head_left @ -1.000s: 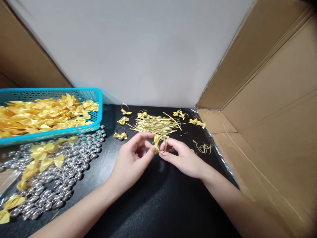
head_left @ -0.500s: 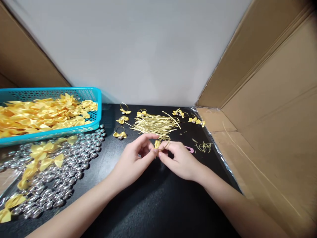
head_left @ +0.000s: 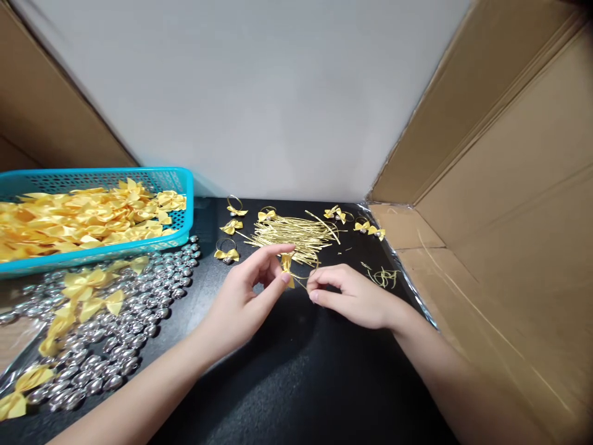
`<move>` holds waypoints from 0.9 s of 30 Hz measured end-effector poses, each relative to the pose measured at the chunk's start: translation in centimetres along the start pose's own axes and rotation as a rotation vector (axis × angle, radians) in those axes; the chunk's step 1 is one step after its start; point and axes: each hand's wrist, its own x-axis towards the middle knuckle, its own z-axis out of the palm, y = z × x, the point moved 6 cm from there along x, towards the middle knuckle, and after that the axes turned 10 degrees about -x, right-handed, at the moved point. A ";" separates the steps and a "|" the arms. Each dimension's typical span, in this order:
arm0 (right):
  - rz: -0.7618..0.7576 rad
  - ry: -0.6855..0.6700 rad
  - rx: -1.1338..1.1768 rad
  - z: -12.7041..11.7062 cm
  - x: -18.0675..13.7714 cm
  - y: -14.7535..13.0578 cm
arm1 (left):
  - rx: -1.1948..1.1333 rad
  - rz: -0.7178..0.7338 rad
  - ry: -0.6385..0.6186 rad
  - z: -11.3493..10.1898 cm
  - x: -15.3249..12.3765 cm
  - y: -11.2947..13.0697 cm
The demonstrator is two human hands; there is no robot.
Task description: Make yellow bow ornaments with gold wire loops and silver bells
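Tabletop point(head_left: 278, 383), black, fills the near middle. Near left: spread of shiny silver beads point(head_left: 99, 361), a few loose bows point(head_left: 86, 281) lying on top. Left hand point(head_left: 248, 287) comes in from near left, thumb and fingers pinched on a yellow bow point(head_left: 287, 264), held on end mid-scene. Thin gold tie point(head_left: 318, 264) loops out to the right of that bow. Right hand point(head_left: 354, 296) is just right of it, fingers curled in, narrow gap; fingertips are beside the loop, but can't tell from this angle whether they grip it. Right of that hand: small tangle of curled gold strands point(head_left: 383, 277). Beyond the hands: pile of gold ties point(head_left: 291, 235), mostly lying left-right. Looped bows point(head_left: 227, 254) with silver beads sit left and right of the pile. Far left: turquoise basket point(head_left: 190, 210), perforated, heaped with yellow ribbon bows point(head_left: 83, 216). White panel point(head_left: 278, 99) at far side, cardboard walls point(head_left: 509, 185) left and right.
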 end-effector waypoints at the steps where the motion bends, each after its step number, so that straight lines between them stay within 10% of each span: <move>1: 0.010 -0.029 0.009 -0.1 -0.1 0.1 | -0.005 0.002 0.006 -0.1 0.0 0.0; 27: 0.125 -0.458 0.082 -0.3 -1.3 3.8 | -0.154 -0.075 0.023 -0.7 0.3 -0.5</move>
